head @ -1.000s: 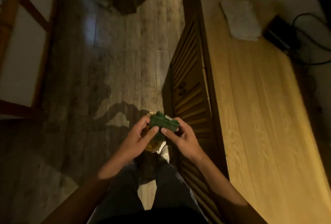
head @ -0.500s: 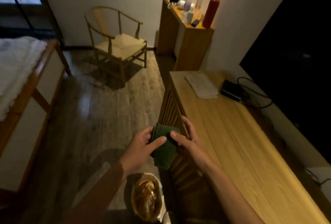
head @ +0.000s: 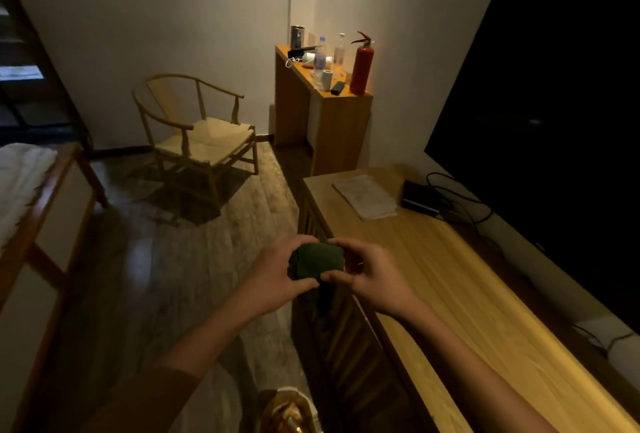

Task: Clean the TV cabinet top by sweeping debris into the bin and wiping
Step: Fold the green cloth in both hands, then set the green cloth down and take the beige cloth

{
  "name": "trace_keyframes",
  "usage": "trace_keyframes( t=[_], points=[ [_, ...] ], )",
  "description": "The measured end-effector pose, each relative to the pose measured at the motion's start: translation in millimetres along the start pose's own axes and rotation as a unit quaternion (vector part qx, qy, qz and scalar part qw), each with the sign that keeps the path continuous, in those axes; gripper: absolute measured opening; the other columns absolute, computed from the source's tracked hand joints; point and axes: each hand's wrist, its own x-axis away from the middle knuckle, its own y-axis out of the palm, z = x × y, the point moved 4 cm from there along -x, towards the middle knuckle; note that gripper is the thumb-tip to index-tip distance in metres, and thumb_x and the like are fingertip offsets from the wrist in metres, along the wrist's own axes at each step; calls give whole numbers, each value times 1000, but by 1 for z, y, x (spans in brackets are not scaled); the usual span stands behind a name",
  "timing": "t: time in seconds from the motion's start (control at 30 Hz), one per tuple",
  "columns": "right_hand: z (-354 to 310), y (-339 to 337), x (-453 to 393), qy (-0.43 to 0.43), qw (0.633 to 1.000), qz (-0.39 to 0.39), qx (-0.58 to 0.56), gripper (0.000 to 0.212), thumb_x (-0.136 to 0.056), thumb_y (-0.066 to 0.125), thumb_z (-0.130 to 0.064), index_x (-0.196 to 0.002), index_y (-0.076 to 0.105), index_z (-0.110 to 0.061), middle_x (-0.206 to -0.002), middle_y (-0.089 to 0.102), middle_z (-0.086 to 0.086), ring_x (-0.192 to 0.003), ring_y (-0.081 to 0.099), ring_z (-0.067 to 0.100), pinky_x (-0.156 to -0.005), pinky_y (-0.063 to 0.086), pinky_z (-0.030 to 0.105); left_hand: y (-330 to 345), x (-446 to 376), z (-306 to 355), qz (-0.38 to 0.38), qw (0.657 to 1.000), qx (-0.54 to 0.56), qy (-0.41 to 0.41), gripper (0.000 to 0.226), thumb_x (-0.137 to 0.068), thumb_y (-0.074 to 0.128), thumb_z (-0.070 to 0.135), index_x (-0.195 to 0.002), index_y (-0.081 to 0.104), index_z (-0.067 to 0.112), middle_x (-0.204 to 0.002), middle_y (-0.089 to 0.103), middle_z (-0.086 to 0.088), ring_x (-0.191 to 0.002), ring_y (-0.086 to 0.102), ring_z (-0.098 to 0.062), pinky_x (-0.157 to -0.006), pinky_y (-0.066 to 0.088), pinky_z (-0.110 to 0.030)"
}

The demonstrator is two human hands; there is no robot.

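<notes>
Head view: two bare hands, left hand (head: 273,280) and right hand (head: 370,277), are clamping one bunched dark green cloth (head: 317,261) beside the long light wooden cabinet top (head: 450,280), above one bin (head: 289,412).

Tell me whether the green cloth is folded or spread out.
Folded, bunched into a compact wad. The green cloth sits pinched between the left hand and right hand, with one loose end hanging below.

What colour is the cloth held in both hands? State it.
Dark green cloth, clearest in the head view.
</notes>
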Motion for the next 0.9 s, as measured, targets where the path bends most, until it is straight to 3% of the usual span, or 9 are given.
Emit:
trace_keyframes(
  t=[0.07, 0.2, 0.3, 0.47, 0.6, 0.73, 0.83, 0.9],
  points=[
    [7, -6, -6, -1, 1000, 7, 21, 36, -84, 74, -48, -119, 64, -45, -107, 62, -21, -97, 57, -6, -80, 50, 23, -6, -8, 0, 38, 999, -13, 10, 44, -77, 82, 31, -115, 61, 32, -111, 43, 18, -103, 52, -1, -79, 52, -16],
    [24, -11, -17, 28, 999, -24, -23, 33, -86, 61, -64, -112, 63, -44, -115, 55, -16, -110, 51, -1, -90, 45, 26, -1, -29, -9, -29, 997, 69, 4, 40, -81, 77, 38, -115, 62, 26, -119, 50, 12, -110, 56, -3, -89, 56, -27],
    [30, -10, -25, 34, 983, -34, -177, 27, -96, 60, -52, -116, 61, -34, -110, 68, -8, -103, 68, 11, -80, 56, 29, 11, -47, -8, -74, 982, 173, -30, 38, -82, 75, 44, -115, 63, 30, -106, 68, 12, -101, 67, -4, -81, 61, -29],
    [71, -16, -40, 128, 929, 21, -346, 50, -83, 80, -48, -126, 59, -33, -115, 74, 3, -104, 74, 24, -84, 62, 37, 31, -85, -16, -9, 948, 305, -93, 42, -72, 78, 46, -108, 66, 28, -103, 75, 8, -96, 73, -12, -77, 62, -33],
    [112, -15, -54, 165, 898, 34, -405, 45, -81, 84, -33, -122, 67, -22, -117, 74, 5, -109, 72, 26, -90, 60, 37, 52, -113, -32, 36, 910, 381, -160, 46, -67, 81, 44, -108, 67, 28, -103, 76, 7, -96, 74, -15, -71, 61, -29],
    [143, -16, -78, 193, 873, 69, -442, 39, -83, 82, -24, -119, 69, -16, -115, 75, 10, -105, 74, 30, -86, 61, 39, 75, -143, -56, 8, 896, 397, -196, 40, -68, 84, 43, -105, 71, 32, -110, 75, 1, -101, 73, -17, -78, 61, -35],
    [167, -13, -97, 231, 861, 98, -442, 35, -86, 79, -20, -120, 68, -16, -111, 77, 7, -101, 75, 27, -81, 62, 38, 87, -172, -82, -5, 879, 408, -247, 46, -69, 85, 37, -110, 70, 21, -111, 76, -5, -102, 73, -22, -79, 61, -37],
    [186, -8, -115, 256, 855, 118, -436, 36, -86, 79, -23, -120, 67, -18, -108, 78, 5, -98, 76, 25, -82, 63, 42, 93, -196, -103, -7, 872, 403, -277, 36, -77, 80, 28, -109, 69, 16, -107, 77, -6, -99, 74, -23, -76, 62, -34]
  ],
)
